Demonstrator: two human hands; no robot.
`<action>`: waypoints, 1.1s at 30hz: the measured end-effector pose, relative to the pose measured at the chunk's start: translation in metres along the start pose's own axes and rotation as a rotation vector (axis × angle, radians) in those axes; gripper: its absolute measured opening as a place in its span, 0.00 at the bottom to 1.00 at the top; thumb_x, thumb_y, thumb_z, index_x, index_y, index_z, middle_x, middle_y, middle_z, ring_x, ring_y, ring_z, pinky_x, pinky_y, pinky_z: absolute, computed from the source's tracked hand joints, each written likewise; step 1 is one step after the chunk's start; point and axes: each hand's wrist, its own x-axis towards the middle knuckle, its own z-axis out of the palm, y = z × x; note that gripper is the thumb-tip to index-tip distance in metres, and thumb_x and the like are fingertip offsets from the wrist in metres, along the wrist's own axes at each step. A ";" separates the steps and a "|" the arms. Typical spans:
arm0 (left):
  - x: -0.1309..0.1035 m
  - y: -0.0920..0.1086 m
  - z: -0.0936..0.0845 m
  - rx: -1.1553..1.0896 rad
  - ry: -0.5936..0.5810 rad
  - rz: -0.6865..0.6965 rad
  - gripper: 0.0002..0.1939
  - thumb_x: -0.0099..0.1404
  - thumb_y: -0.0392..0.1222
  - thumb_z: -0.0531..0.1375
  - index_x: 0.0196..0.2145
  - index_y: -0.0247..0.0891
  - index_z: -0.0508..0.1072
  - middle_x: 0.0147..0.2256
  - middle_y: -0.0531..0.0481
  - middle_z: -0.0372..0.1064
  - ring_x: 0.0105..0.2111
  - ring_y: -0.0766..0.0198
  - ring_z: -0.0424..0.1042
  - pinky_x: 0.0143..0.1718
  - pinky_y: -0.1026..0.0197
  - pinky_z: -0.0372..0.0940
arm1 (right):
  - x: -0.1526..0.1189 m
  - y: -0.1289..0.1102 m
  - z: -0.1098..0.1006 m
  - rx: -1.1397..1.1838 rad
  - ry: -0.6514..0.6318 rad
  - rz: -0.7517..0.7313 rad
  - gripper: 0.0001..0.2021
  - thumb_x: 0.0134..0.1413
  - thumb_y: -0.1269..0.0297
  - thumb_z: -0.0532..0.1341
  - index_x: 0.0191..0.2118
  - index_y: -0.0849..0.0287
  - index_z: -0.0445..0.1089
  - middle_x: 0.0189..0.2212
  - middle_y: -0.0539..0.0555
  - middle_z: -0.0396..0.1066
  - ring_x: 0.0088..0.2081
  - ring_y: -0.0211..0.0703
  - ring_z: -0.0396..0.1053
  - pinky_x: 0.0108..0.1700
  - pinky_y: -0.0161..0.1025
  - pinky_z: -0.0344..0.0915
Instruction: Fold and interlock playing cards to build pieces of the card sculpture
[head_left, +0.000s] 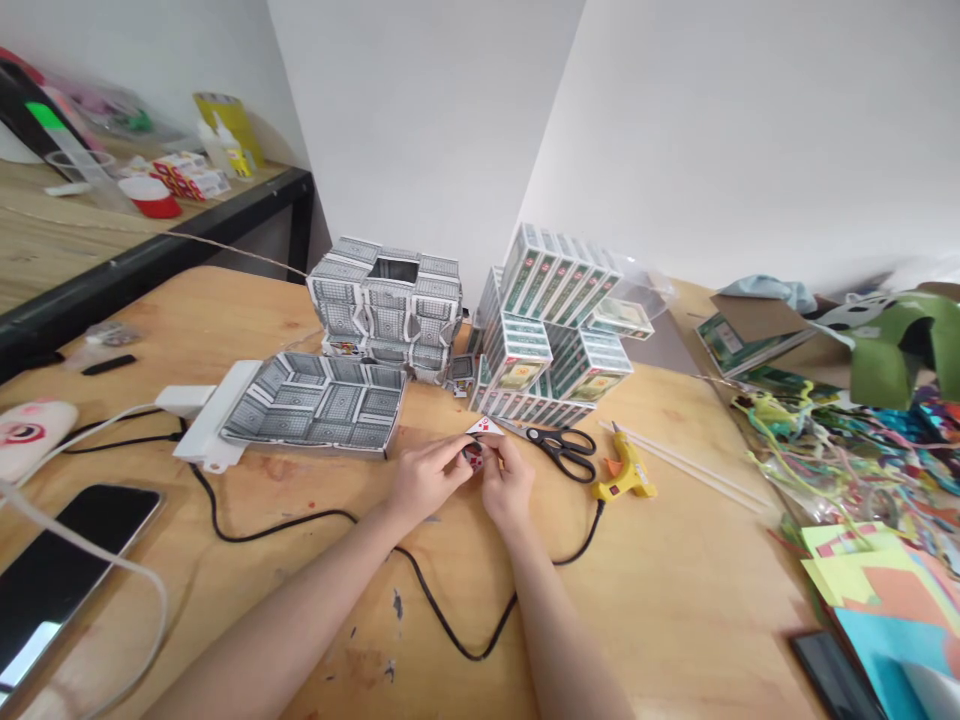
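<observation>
Between both hands is a playing card (484, 426) with red marks, its lower part hidden by the fingers. My left hand (431, 478) pinches it from the left, and my right hand (506, 478) grips it from the right. Just right of the hands lie black-handled scissors (568, 447). Beyond them rests a yellow glue gun (626, 470) on its side. A shallow tray made of folded cards (322, 405) sits left of the hands. Behind it stands a box-like piece built from cards (390, 300). Stacked card boxes (551, 320) rise behind the hands.
A black cable (450, 628) winds under my forearms. At left are a white power strip (217, 425) and a phone (75, 570). Clear glue sticks (690, 468) lie at right, near coloured paper (885, 600) and tangled craft pieces. A shelf (247, 190) stands at back left.
</observation>
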 end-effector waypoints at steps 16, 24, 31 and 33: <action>0.000 -0.004 -0.003 -0.078 -0.035 0.006 0.17 0.54 0.31 0.52 0.40 0.41 0.73 0.34 0.52 0.75 0.29 0.67 0.74 0.34 0.66 0.69 | 0.002 0.007 0.002 0.129 0.038 0.071 0.08 0.52 0.63 0.53 0.31 0.57 0.68 0.29 0.52 0.72 0.32 0.42 0.69 0.36 0.38 0.65; 0.001 0.001 -0.001 -0.167 0.019 -0.067 0.15 0.56 0.32 0.53 0.40 0.40 0.72 0.37 0.51 0.74 0.35 0.66 0.74 0.39 0.64 0.69 | 0.005 0.004 0.001 0.214 0.102 0.123 0.08 0.51 0.64 0.53 0.30 0.59 0.67 0.27 0.52 0.71 0.30 0.40 0.68 0.34 0.37 0.65; 0.001 0.001 0.001 -0.154 0.059 -0.164 0.09 0.58 0.36 0.55 0.36 0.39 0.72 0.34 0.51 0.75 0.33 0.65 0.73 0.38 0.64 0.69 | 0.006 0.003 0.002 0.242 0.087 0.119 0.07 0.52 0.63 0.54 0.30 0.59 0.67 0.26 0.52 0.71 0.29 0.40 0.68 0.34 0.38 0.65; 0.000 0.000 0.002 -0.154 0.060 -0.164 0.09 0.57 0.36 0.55 0.36 0.39 0.72 0.34 0.51 0.75 0.33 0.66 0.74 0.37 0.64 0.69 | 0.006 0.004 0.002 0.238 0.089 0.123 0.07 0.52 0.63 0.54 0.30 0.59 0.67 0.27 0.52 0.71 0.30 0.41 0.69 0.35 0.39 0.65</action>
